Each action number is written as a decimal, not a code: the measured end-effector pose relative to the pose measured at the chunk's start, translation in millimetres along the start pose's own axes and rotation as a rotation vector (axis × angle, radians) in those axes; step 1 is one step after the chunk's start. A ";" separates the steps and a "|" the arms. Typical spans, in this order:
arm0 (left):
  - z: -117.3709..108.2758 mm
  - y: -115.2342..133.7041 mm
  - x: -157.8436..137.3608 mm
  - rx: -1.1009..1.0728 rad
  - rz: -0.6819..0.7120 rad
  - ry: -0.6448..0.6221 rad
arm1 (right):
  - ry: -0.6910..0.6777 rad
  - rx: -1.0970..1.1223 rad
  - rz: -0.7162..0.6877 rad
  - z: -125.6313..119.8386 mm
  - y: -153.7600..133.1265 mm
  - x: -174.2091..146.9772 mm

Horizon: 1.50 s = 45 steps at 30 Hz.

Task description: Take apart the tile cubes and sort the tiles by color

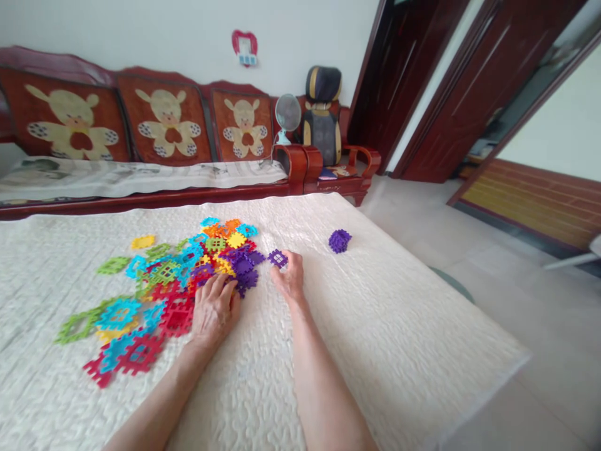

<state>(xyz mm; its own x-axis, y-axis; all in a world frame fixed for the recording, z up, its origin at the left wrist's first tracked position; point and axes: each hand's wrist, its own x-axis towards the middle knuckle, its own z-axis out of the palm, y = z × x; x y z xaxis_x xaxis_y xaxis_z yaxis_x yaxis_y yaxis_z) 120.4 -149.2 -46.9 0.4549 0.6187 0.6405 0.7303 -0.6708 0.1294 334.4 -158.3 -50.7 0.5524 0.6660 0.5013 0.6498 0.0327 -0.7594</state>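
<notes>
My right hand (292, 279) pinches a purple interlocking block (278, 258) with a window-like grid, between thumb and fingers. To the left, my left hand (216, 308) rests palm down on the near edge of a heap of flat, toothed plastic blocks (178, 314); its fingers are slightly apart and bent, and their tips are partly hidden among the pieces. Several purple blocks (245, 265) lie just beyond those fingers. A separate cluster of purple blocks (339, 240) sits on the cloth, right of my right hand.
A cream quilted cloth (399, 351) covers the table, whose edge runs along the right. Loose blocks, including a yellow one (143, 242), lie at the heap's left. Behind stand a wooden sofa with bear cushions (169, 122), a small fan (287, 116) and a chair (361, 164).
</notes>
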 end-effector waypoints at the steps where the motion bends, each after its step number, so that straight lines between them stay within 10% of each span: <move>1: 3.3 -1.6 0.7 0.005 0.011 0.003 | 0.018 0.016 -0.003 0.7 1.0 -0.6; 9: 8.7 -13.4 -2.4 -0.002 0.058 0.033 | 0.187 0.096 0.034 5.2 0.0 10.7; 20: 13.8 -17.5 -4.5 0.011 0.086 0.013 | 0.515 -0.099 0.087 -121.1 96.0 112.8; 45: 12.2 -17.0 -4.7 -0.010 0.083 0.000 | 0.397 -0.071 0.155 -113.3 122.8 120.4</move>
<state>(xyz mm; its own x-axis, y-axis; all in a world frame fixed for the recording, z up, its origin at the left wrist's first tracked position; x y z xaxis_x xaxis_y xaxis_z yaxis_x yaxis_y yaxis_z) 112.0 -135.7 -61.3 0.5136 0.5610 0.6492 0.6848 -0.7239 0.0838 539.8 -158.4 -36.5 0.7951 0.3201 0.5151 0.5703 -0.1058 -0.8146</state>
